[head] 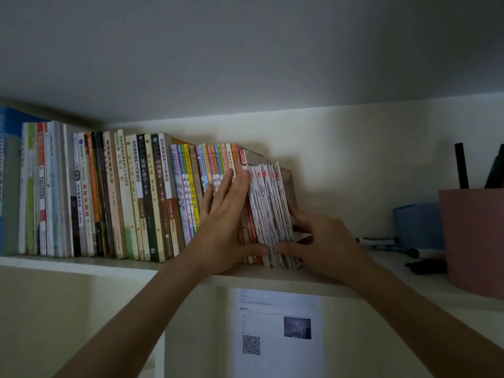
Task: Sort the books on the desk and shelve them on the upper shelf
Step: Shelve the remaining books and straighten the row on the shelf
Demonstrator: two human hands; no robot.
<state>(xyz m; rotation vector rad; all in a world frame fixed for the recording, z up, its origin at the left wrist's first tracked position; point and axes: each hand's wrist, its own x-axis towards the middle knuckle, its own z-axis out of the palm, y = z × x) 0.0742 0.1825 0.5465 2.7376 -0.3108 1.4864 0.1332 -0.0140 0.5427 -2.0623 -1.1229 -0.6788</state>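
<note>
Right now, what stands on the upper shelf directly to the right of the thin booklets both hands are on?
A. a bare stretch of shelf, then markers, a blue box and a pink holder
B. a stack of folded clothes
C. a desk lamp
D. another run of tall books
A: right of the thin booklets the upper shelf is bare up to the markers, blue box and pink holder.
</note>
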